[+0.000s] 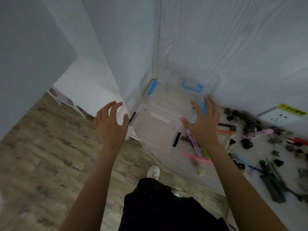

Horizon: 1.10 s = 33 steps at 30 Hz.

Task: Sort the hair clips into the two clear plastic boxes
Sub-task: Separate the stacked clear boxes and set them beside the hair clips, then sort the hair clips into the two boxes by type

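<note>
Nothing looks sorted yet: your left hand and right hand spread wide, holding nothing, flank the near clear box, while hair clips lie scattered at right

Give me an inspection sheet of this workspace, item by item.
Surface: white table set into a white-draped corner.
Job's things: two clear plastic boxes, the nearer box overhanging the table edge, the blue-latched box behind it; both look empty. Hair clips scattered at right, including a purple clip and a pink clip.
Clutter: nothing seen beyond the clips.
Grippers: left hand and right hand open, fingers spread, either side of the nearer box.
Cables: nothing seen.
Surroundings: wall socket, wood-look floor.
</note>
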### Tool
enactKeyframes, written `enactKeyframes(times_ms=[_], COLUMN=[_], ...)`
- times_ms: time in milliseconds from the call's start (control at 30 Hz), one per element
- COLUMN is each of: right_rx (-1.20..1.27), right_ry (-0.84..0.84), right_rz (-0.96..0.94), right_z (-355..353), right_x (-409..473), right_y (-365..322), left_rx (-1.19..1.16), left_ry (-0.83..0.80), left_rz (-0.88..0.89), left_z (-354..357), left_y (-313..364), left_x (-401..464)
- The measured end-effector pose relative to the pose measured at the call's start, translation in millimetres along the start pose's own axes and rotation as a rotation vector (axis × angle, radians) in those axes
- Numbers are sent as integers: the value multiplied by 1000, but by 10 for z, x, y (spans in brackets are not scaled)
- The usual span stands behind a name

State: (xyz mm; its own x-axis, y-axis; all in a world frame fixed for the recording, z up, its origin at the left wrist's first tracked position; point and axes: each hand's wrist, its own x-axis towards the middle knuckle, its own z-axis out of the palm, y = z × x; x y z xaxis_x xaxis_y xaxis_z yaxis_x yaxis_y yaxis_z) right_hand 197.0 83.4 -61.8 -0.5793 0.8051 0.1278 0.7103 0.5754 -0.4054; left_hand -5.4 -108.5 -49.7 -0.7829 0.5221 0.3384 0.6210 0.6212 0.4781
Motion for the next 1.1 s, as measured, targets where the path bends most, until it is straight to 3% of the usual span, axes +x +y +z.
enactKeyframes(times_ms=[100,200,467,600,700,767,833,1000,1100], right_rx=[27,94,-55,24,38,42,45,65,12], right_ry=[-208,-341,-346,-208,-123,-161,-217,-188,-147], right_rz=[7,16,-57,-84,-105,-55,-11,25,114], right_z=[206,308,371,309,298,309,308,222,139], right_x=[-253,-268,-4,-220,-508,-695,-833,-1058,-1254], right_y=[-75,-157,-346,-251,-96,13,106,344,580], left_rx=[-102,-201,-233,-105,-160,-146,-125,-153,-320], left_ry=[-137,-146,-78,48,-253,-488,-551,-474,-444], left_rz=[-86,-75,-104,227,540,651,696,619,662], left_z=[28,92,247,219,283,366,461,530,446], left_y=[-74,-47,95,95,122,143,136,243,608], left_x=[-58,-58,32,-160,-413,-595,-702,-667,-771])
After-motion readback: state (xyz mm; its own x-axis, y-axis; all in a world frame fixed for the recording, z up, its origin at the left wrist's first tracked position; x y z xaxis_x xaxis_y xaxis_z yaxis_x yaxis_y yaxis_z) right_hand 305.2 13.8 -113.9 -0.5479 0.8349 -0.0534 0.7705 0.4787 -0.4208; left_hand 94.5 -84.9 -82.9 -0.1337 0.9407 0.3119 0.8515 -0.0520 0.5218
